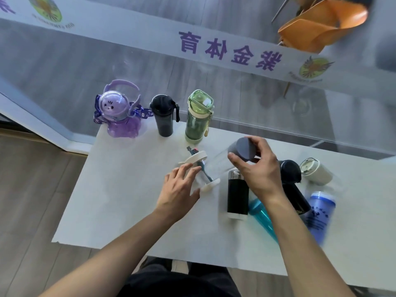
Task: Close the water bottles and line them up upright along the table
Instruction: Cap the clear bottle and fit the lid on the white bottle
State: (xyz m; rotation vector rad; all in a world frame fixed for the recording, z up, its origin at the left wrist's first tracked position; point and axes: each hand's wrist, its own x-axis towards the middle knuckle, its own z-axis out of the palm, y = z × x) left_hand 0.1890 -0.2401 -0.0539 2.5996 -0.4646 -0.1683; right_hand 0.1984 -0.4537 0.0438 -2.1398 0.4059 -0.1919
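Three bottles stand upright along the table's far edge: a purple one, a dark one and a green one. My right hand grips the grey lid of a clear bottle held tilted above the table. My left hand hovers with fingers spread beside a clear bottle with a white lid that lies on its side. A black bottle, a teal one, another black one, a white one and a blue one are clustered at the right.
The white table ends close at the left and front edges. A glass wall with a printed banner rises right behind the upright bottles. An orange chair stands beyond the glass.
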